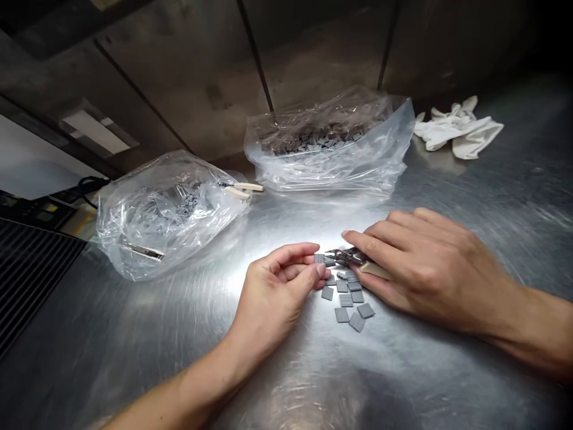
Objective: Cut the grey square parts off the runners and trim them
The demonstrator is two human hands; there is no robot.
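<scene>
Between its thumb and fingers my left hand point(282, 286) pinches a small grey square piece point(319, 258). My right hand point(418, 266) is wrapped round a pair of cutting pliers point(375, 270) with cream handles. The plier jaws point left, close to the held piece; whether they touch it is too small to tell. Beneath and in front of both hands, several loose grey square pieces point(346, 300) lie on the metal table point(277, 382), some overlapping.
A clear plastic bag point(331, 173) of many grey pieces lies at the back. Another bag point(138, 239) sits at the left, with cream-handled pliers point(242, 190) at its edge and a cutter knife point(142, 251) at its front. White gloves point(461, 131) lie at the back right.
</scene>
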